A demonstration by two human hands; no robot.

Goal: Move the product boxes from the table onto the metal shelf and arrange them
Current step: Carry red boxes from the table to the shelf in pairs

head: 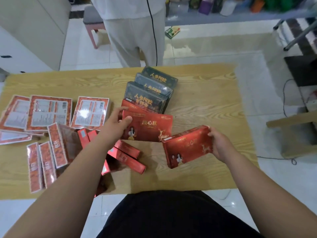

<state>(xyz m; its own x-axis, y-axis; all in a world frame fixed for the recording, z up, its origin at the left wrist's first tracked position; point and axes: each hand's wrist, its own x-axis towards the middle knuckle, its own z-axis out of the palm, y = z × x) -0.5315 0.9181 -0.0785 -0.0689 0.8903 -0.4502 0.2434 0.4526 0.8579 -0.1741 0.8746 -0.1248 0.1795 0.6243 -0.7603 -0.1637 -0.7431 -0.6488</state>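
My right hand (218,145) grips the right end of a red box with a deer print (186,146), tilted just above the wooden table (205,103). My left hand (114,126) holds the left edge of a second red deer box (149,128), which leans on another red box behind it. Three dark green boxes with gold lettering (151,91) stand in a row behind those. Flat orange-red packs (49,111) lie at the left, and several narrow red cartons (127,154) lie under my left forearm. A metal shelf (240,16) runs along the far wall.
A person in light trousers (135,36) stands at the table's far edge, with a black cable hanging beside them. A pink-legged stool (93,23) sits behind. A small green-and-white box (172,31) lies on the floor. A wooden bench (295,134) and cables are at the right.
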